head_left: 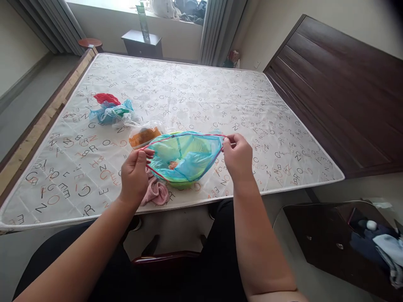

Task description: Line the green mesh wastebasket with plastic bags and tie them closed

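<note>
A thin blue-green drawstring bag (198,165) stands near the mattress's front edge, its mouth spread wide. A pink drawstring runs around the rim. Inside lies a small orange-brown item (173,165) too small to name. My left hand (135,172) is closed on the cord at the left of the mouth. At the right end, my right hand (237,155) pinches the cord and rim, so the string is pulled out on both sides. A pink cloth (157,191) lies beside the bag, partly behind my left hand. Just behind is a clear plastic bag with orange contents (145,135).
Crumpled red, blue and white plastic bags (111,110) lie on the left of the lettered mattress (201,100). A dark headboard (340,92) stands at right, with a dark cabinet (324,235) holding clothes below it. A bottle (142,21) stands on the far nightstand (141,44).
</note>
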Available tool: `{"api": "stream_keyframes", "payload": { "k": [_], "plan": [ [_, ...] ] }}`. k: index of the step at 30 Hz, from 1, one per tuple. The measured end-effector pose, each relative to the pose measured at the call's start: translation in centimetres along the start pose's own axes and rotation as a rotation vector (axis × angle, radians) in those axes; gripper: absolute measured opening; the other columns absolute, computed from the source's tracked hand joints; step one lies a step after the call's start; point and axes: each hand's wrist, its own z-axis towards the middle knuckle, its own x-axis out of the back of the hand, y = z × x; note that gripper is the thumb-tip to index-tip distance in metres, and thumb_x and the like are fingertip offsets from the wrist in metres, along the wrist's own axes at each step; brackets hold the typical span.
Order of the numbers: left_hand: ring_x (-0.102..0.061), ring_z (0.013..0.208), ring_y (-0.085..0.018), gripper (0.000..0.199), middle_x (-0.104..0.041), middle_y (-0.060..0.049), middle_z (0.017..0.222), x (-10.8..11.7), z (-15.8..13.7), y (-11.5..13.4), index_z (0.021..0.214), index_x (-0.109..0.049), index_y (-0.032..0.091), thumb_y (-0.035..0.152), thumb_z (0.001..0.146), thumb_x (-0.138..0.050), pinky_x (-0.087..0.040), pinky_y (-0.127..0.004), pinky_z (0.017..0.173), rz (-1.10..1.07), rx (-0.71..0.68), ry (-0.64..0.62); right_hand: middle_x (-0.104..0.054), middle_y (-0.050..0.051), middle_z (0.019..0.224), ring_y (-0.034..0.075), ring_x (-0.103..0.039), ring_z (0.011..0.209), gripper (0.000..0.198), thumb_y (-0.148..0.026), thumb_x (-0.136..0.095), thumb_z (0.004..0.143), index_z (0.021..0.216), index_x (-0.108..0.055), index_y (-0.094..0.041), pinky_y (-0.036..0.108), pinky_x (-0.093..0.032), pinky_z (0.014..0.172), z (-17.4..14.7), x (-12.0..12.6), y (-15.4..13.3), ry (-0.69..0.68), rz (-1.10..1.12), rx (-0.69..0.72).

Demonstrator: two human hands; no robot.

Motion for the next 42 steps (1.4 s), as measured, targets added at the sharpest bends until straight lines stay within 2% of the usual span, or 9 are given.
{"api": "stream_keyframes", "payload": {
  "k": [5,11,16,23,27,31,33,36,42],
  "plan": [
    [-0.065,0.096,-0.017,0.032,-0.071,-0.008,0.102,0.9,1.6,1.6,0.089,-0.068,0.016,0.044,0.101,-0.060,-0.052,-0.029,0.080,-0.226,-0.111,0.162,-0.061,0.000,0.079,0.014,-0.062,0.068,0.022,-0.044,-0.058,0.094,0.101,-0.064,-0.023,0.028,-0.055,0.063,0.1,1.2,-1.1,-0.118,0.408,-0.111],
    [-0.066,0.109,-0.021,0.030,-0.069,-0.009,0.109,1.8,2.2,2.7,0.088,-0.067,0.016,0.043,0.100,-0.061,-0.055,-0.034,0.087,-0.331,-0.218,0.229,-0.052,-0.003,0.066,0.012,-0.052,0.058,0.013,-0.034,-0.061,0.092,0.092,-0.067,-0.023,0.026,-0.046,0.055,0.2,2.5,-1.4,-0.101,0.393,-0.024],
    [-0.069,0.100,-0.020,0.031,-0.071,-0.008,0.105,1.7,1.7,3.5,0.096,-0.069,0.016,0.047,0.099,-0.063,-0.056,-0.035,0.084,-0.417,-0.236,0.223,-0.057,-0.001,0.066,0.012,-0.050,0.056,0.014,-0.036,-0.064,0.093,0.091,-0.070,-0.023,0.027,-0.041,0.051,-0.4,3.3,-2.4,-0.190,0.299,0.028],
    [-0.066,0.125,-0.024,0.048,-0.069,-0.003,0.132,3.7,3.4,4.3,0.126,-0.061,0.031,0.066,0.093,-0.060,-0.055,-0.042,0.100,-0.449,-0.154,0.281,-0.059,0.000,0.070,0.012,-0.050,0.055,0.019,-0.042,-0.063,0.095,0.096,-0.069,-0.024,0.028,-0.042,0.051,-0.2,3.6,-2.6,0.070,0.319,0.078],
    [-0.072,0.105,-0.022,0.058,-0.072,0.000,0.112,5.1,5.1,3.8,0.137,-0.055,0.034,0.065,0.090,-0.066,-0.058,-0.044,0.096,-0.565,-0.118,0.322,-0.057,0.000,0.069,0.014,-0.056,0.059,0.022,-0.045,-0.062,0.095,0.096,-0.067,-0.024,0.029,-0.048,0.054,0.1,3.6,-2.3,0.079,0.367,0.074],
    [-0.071,0.081,-0.018,0.060,-0.068,0.004,0.085,3.9,4.2,4.2,0.139,-0.057,0.035,0.041,0.083,-0.080,-0.062,-0.040,0.082,-0.557,-0.150,0.217,-0.061,0.000,0.073,0.015,-0.059,0.063,0.022,-0.047,-0.063,0.095,0.098,-0.069,-0.025,0.030,-0.050,0.057,-1.0,2.8,-3.3,0.085,0.284,0.137],
    [-0.070,0.079,-0.017,0.040,-0.068,0.001,0.083,2.8,2.8,4.7,0.124,-0.069,0.030,0.036,0.085,-0.079,-0.061,-0.035,0.080,-0.440,-0.172,0.148,-0.065,0.001,0.078,0.016,-0.061,0.067,0.019,-0.044,-0.066,0.094,0.097,-0.071,-0.026,0.030,-0.049,0.057,-1.8,2.2,-4.2,0.033,0.227,0.157],
    [-0.068,0.080,-0.016,0.020,-0.069,-0.002,0.085,1.5,0.3,5.3,0.103,-0.078,0.024,0.040,0.092,-0.072,-0.059,-0.033,0.082,-0.153,-0.155,0.025,-0.068,0.001,0.082,0.016,-0.059,0.068,0.015,-0.041,-0.069,0.093,0.098,-0.073,-0.029,0.030,-0.048,0.058,-3.3,1.3,-5.6,-0.112,0.223,0.153],
    [-0.066,0.088,-0.021,0.029,-0.071,-0.004,0.089,0.0,-2.2,6.3,0.090,-0.081,0.024,0.048,0.096,-0.065,-0.056,-0.036,0.084,0.179,-0.174,-0.291,-0.069,0.000,0.086,0.015,-0.055,0.067,0.010,-0.038,-0.068,0.096,0.099,-0.075,-0.031,0.034,-0.050,0.066,-5.9,-0.9,-7.7,-0.449,0.205,0.301]
  ]
}}
